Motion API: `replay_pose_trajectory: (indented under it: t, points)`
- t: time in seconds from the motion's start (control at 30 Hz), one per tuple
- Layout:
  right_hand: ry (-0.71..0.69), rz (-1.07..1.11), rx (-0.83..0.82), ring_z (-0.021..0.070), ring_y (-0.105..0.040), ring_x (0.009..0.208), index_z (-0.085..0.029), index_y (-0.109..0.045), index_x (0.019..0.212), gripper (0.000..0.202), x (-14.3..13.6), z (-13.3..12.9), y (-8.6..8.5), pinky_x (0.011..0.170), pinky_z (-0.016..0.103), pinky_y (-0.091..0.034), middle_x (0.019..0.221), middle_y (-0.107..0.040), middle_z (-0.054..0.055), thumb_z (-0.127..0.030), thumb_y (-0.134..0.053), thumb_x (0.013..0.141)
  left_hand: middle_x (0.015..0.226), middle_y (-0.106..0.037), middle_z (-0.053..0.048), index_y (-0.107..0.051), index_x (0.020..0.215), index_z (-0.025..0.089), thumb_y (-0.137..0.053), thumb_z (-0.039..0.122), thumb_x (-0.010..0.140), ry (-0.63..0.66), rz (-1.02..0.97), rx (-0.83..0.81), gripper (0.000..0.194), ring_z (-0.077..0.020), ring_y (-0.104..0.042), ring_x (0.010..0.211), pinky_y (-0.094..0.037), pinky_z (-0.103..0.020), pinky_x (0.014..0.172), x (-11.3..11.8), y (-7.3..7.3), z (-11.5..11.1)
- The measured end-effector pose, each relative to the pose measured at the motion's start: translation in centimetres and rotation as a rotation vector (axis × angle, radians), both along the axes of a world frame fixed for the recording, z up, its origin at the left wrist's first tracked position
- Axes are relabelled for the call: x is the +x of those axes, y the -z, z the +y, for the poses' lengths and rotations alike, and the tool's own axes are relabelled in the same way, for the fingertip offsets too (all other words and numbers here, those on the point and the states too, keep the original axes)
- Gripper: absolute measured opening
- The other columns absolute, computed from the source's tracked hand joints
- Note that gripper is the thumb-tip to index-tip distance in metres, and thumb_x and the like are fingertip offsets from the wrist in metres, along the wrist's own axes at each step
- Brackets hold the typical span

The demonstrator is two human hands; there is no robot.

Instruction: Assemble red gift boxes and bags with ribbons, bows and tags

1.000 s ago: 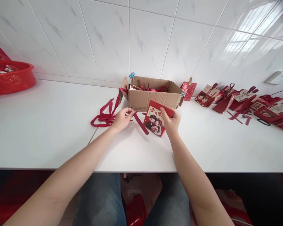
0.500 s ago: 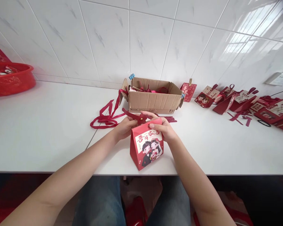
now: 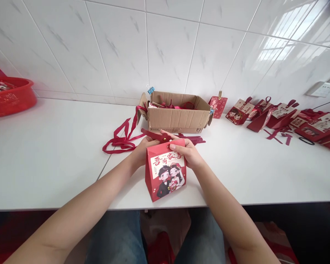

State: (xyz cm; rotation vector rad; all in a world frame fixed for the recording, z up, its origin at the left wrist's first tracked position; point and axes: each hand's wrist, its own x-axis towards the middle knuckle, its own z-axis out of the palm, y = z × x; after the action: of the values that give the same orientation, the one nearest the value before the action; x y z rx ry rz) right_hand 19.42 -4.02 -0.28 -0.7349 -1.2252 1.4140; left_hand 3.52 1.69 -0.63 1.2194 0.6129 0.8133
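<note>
The red gift box [image 3: 166, 183] is closer to the white table's [image 3: 236, 172] near edge than a second ago; my right hand [image 3: 186, 151] pinches its top; my half-hidden left hand's [image 3: 140, 152] grip I can't tell.

Faded blue-grey denim trousers [image 3: 117, 238] are worn, with paler, washed-out patches shown along the upper surfaces and the cloth darkened toward the inner edges. The slender, smooth forearms [image 3: 225, 200] are left bare, as are the left grip [image 3: 140, 152] and the right grip [image 3: 189, 152].
</note>
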Motion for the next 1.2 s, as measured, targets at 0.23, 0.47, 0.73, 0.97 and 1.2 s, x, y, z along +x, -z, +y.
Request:
replay_pose_trajectory:
  t: [0.23, 0.47, 0.73, 0.97, 1.2]
  points:
    - [0.099, 0.028, -0.002, 0.0231, -0.069, 0.094, -0.022, -0.076, 0.080, 0.021, -0.2, -0.1, 0.1, 0.075, 0.033, -0.058, 0.138, -0.055, 0.005, -0.039, -0.077, 0.068, 0.066, -0.066, -0.003, -0.061, 0.076, 0.018, -0.070, 0.029, 0.069, 0.036, -0.061, -0.083, 0.016, -0.0200, -0.062, 0.058, -0.049, -0.034, 0.055, 0.0, 0.1, 0.2]
    - [0.147, -0.014, 0.048, 0.0273, -0.056, 0.122, -0.026, -0.076, 0.094, 0.029, -0.2, -0.1, -0.1, 0.090, 0.037, -0.055, 0.142, -0.051, 0.003, -0.037, -0.078, 0.067, 0.084, -0.070, -0.003, -0.062, 0.087, 0.021, -0.077, 0.026, 0.060, -0.159, -0.129, -0.024, 0.031, -0.0217, -0.066, 0.072, -0.053, -0.037, 0.064, -0.5, 0.8, 0.8]
    - [0.163, -0.015, 0.052, 0.0274, -0.056, 0.122, -0.026, -0.075, 0.095, 0.029, -0.3, 0.1, 0.4, 0.097, 0.040, -0.050, 0.135, -0.058, 0.004, -0.035, -0.078, 0.068, 0.081, -0.070, 0.000, -0.059, 0.088, 0.021, -0.077, 0.027, 0.060, -0.212, -0.122, -0.028, 0.034, -0.0183, -0.065, 0.068, -0.051, -0.031, 0.061, -0.5, 0.1, 0.3]
    - [0.192, -0.028, 0.035, 0.0286, -0.051, 0.128, -0.026, -0.075, 0.097, 0.031, -0.2, 0.2, 0.5, 0.101, 0.041, -0.047, 0.139, -0.054, 0.003, -0.034, -0.079, 0.068, 0.071, -0.070, -0.005, -0.067, 0.081, 0.012, -0.079, 0.030, 0.058, -0.150, -0.119, -0.025, 0.031, -0.0213, -0.065, 0.062, -0.050, -0.033, 0.060, -0.8, -0.7, -0.2]
    - [0.205, -0.037, 0.073, 0.0276, -0.048, 0.131, -0.027, -0.074, 0.100, 0.029, -0.1, 0.3, 0.6, 0.105, 0.042, -0.045, 0.143, -0.050, 0.001, -0.033, -0.077, 0.072, 0.072, -0.073, -0.010, -0.071, 0.084, 0.009, -0.078, 0.035, 0.064, -0.033, -0.109, -0.104, 0.033, -0.0234, -0.068, 0.062, -0.052, -0.035, 0.062, -1.0, -0.4, 0.5]
